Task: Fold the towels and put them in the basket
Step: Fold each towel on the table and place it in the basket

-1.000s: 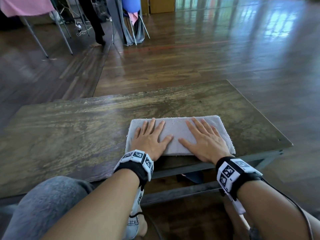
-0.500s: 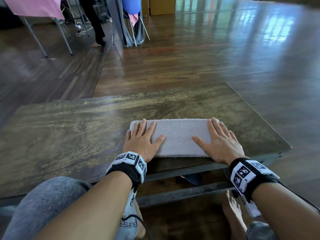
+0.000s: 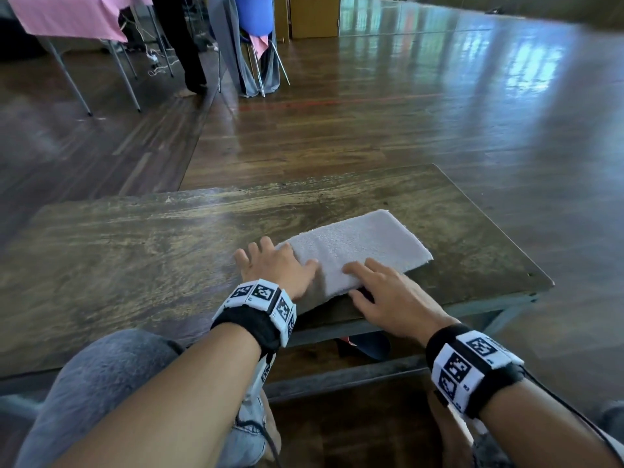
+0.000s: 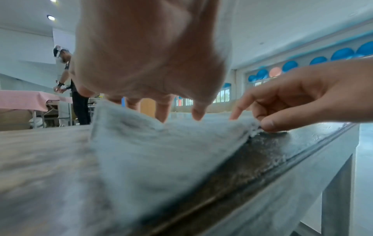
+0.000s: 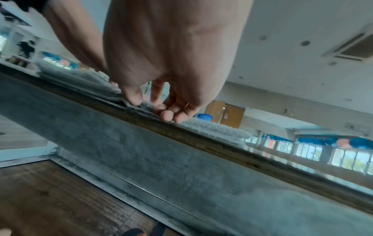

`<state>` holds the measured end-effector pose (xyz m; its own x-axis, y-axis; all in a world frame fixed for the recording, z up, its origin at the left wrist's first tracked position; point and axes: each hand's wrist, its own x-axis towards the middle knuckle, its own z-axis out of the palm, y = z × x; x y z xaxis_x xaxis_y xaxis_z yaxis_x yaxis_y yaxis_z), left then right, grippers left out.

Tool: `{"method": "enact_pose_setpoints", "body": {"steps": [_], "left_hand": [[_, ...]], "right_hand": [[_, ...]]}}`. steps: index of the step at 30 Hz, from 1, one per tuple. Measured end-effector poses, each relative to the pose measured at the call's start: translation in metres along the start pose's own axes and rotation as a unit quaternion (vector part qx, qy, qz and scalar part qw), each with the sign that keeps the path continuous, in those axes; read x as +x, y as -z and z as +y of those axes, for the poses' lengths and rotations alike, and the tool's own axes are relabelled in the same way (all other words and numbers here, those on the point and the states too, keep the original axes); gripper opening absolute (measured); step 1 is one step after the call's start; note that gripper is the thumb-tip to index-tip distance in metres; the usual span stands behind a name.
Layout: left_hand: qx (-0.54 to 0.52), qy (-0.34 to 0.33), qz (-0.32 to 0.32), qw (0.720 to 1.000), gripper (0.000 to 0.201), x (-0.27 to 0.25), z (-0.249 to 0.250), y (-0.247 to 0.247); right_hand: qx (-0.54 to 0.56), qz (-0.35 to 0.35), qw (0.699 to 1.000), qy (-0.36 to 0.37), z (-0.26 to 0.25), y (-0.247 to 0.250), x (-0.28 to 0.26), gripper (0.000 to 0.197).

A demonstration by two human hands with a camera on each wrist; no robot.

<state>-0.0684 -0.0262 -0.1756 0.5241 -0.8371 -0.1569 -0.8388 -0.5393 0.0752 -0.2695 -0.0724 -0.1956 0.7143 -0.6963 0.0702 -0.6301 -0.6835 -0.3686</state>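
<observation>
The towel (image 3: 354,251) you hold now lies slanted on the table (image 3: 135,258), its near end by the front edge, no longer square. Your left hand (image 3: 277,268) lies flat with straight fingers on its left end; your right hand (image 3: 391,295) has moved in and pinches the near corner. Bare tabletop stretches left.

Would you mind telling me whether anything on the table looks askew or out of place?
The folded towel lies askew, at an angle to the table edge. Its near end is lifted off the wood between the left hand and right hand. No basket is visible.
</observation>
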Motion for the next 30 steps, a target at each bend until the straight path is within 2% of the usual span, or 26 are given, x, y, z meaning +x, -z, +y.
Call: {"method": "enact_pose_setpoints", "body": {"steps": [1, 3, 7, 10, 13, 15, 18, 20, 22, 24, 25, 27, 28, 30], "left_hand": [[-0.015, -0.001, 0.001, 1.0, 0.05, -0.003, -0.001, 0.003], [-0.056, -0.019, 0.001, 0.998, 0.044, -0.009, -0.006, 0.008], [-0.135, -0.09, -0.024, 0.986, 0.037, -0.019, -0.017, 0.013], [-0.17, -0.119, -0.055, 0.977, 0.042, -0.025, -0.022, 0.011], [-0.208, -0.13, -0.081, 0.966, 0.054, -0.032, -0.025, 0.008], [-0.214, -0.132, -0.078, 0.965, 0.054, -0.034, -0.026, 0.007], [-0.193, -0.137, -0.081, 0.968, 0.055, -0.035, -0.03, 0.005], [-0.183, -0.138, -0.085, 0.97, 0.068, -0.034, -0.034, 0.005], [-0.177, -0.15, -0.082, 0.969, 0.077, -0.034, -0.037, 0.002], [-0.193, -0.177, -0.082, 0.961, 0.066, -0.031, -0.039, 0.0], [-0.218, -0.194, -0.086, 0.953, 0.054, -0.03, -0.038, -0.001], [-0.291, -0.212, -0.077, 0.93, 0.023, -0.026, -0.032, -0.001], [-0.34, -0.209, -0.067, 0.915, 0.014, -0.024, -0.027, 0.0], [-0.425, -0.173, -0.08, 0.885, 0.031, -0.017, -0.019, -0.001]], "right_hand": [[0.006, 0.009, 1.0, -0.01, 0.004, 0.0, -0.003, 0.044], [-0.003, 0.021, 0.999, -0.04, 0.012, 0.002, -0.009, 0.053], [0.012, -0.021, 0.996, -0.085, 0.02, 0.003, -0.02, 0.075], [0.071, -0.048, 0.995, -0.051, 0.019, 0.001, -0.029, 0.078], [0.021, -0.072, 0.997, -0.014, 0.02, -0.001, -0.038, 0.077], [-0.037, -0.03, 0.999, -0.008, 0.021, -0.003, -0.042, 0.071], [-0.059, 0.027, 0.998, -0.006, 0.017, -0.005, -0.044, 0.055], [-0.018, 0.05, 0.998, -0.015, 0.016, -0.005, -0.044, 0.047], [0.073, 0.093, 0.993, -0.019, 0.015, -0.002, -0.041, 0.036], [0.144, 0.163, 0.976, -0.029, 0.013, 0.004, -0.035, 0.011], [0.177, 0.188, 0.965, -0.045, 0.013, 0.008, -0.03, 0.01], [0.24, 0.213, 0.944, -0.08, 0.016, 0.016, -0.023, 0.038], [0.26, 0.218, 0.936, -0.094, 0.018, 0.02, -0.02, 0.045], [0.279, 0.21, 0.93, -0.114, 0.021, 0.026, -0.017, 0.05]]}}
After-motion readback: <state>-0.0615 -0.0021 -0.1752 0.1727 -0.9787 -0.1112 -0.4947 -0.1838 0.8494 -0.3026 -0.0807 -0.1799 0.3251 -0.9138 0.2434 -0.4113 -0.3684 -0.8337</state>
